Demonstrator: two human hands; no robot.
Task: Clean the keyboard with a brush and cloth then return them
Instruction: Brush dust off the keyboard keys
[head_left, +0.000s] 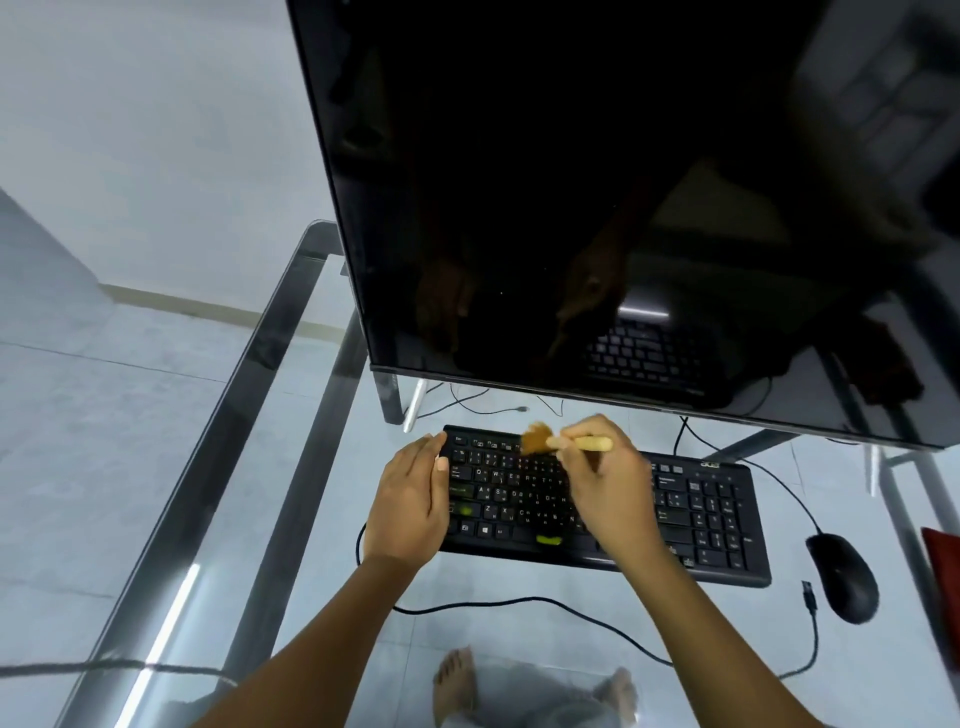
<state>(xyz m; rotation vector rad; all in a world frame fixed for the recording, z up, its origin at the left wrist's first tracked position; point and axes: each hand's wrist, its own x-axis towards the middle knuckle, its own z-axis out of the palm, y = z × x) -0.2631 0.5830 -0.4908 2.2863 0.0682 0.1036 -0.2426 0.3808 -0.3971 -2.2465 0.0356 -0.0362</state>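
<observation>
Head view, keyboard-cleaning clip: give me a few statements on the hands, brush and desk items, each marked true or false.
1. The right hand holds the brush over the keyboard. True.
2. The left hand is wiping the keys with a cloth. False: it holds nothing and rests flat at the keyboard's left end.
3. The mouse lies to the right of the keyboard. True.
4. The monitor shows a lit desktop. False: its screen is dark and only reflects the scene.
5. The desk has a wooden top. False: it is glass, with feet visible through it.
</observation>
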